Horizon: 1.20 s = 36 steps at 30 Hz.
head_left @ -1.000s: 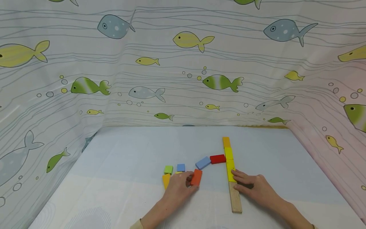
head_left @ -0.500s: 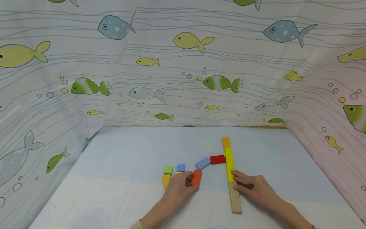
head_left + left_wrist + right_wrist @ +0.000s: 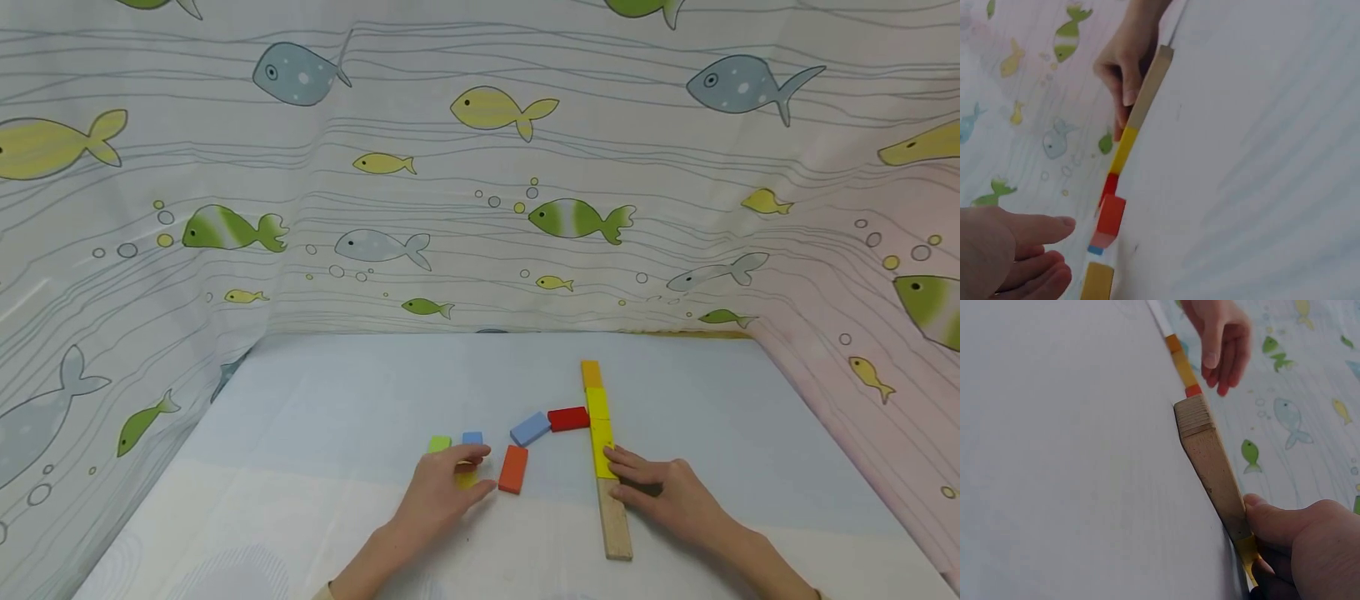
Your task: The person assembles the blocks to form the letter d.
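Note:
My left hand [image 3: 431,492] hovers beside the orange-red block [image 3: 513,469], thumb and fingers spread apart with nothing between them. A yellow block [image 3: 466,478] shows partly beneath its fingers. The orange-red block lies by itself, near one end of a blue block [image 3: 531,429]; a dark red block [image 3: 568,418] joins that to a straight row. My right hand [image 3: 678,496] rests against the row's right side, fingertips at a yellow block [image 3: 602,454] and thumb at the plain wooden block [image 3: 1213,475]. Its lower fingers are partly hidden in the right wrist view.
Beyond the hands, the row continues with another yellow block [image 3: 597,404] and an orange-yellow one [image 3: 591,374]. A green block [image 3: 440,442] and a small blue block [image 3: 472,437] sit behind my left hand. Fish-patterned cloth [image 3: 420,275] walls in the white table [image 3: 360,392].
My left hand has let go of the orange-red block and drawn away to the left, its fingers spreading. The block stays where it was. My right hand has kept its place at the row.

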Available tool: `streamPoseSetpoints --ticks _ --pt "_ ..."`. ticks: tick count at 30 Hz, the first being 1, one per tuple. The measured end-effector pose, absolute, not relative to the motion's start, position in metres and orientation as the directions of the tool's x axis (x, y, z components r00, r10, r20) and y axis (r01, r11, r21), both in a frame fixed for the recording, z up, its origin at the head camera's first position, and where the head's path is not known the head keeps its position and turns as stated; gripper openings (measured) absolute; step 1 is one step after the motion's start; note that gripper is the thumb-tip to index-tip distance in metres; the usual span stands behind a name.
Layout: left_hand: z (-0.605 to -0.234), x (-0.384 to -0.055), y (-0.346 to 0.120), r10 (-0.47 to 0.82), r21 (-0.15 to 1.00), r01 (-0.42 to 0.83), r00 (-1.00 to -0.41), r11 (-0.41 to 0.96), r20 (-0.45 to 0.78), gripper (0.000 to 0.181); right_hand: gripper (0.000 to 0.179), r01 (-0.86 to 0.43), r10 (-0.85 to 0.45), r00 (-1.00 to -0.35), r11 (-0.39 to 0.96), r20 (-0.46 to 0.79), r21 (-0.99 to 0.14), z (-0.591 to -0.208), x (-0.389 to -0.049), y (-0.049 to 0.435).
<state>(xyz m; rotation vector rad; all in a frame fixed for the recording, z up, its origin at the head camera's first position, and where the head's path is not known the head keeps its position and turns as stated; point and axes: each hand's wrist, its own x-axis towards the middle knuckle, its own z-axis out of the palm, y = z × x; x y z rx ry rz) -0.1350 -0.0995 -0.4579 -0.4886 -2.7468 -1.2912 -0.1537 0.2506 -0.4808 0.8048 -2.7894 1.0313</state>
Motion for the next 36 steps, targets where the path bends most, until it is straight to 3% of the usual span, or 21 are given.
streamPoseSetpoints --ticks 8,16,23,36 --pt "-0.46 -0.125 -0.133 0.201 0.725 0.313 -0.95 0.613 0.24 0.044 0.051 -0.462 -0.439 -0.877 0.66 0.194 -0.592 -0.483 -0.155 0.251" --pt "-0.46 -0.118 -0.154 0.088 0.69 0.199 -0.977 0.696 0.193 0.053 0.054 -0.452 -0.435 -0.882 0.67 0.182 -0.59 -0.484 -0.156 0.251" --pt "-0.463 -0.118 -0.161 0.118 0.627 0.215 -0.974 0.749 0.193 0.055 0.055 -0.443 -0.431 -0.885 0.664 0.176 -0.602 -0.484 -0.155 0.251" --pt "-0.466 -0.12 -0.165 0.112 0.635 0.193 -0.98 0.748 0.167 0.056 0.055 -0.442 -0.428 -0.886 0.67 0.177 -0.597 -0.484 -0.155 0.251"
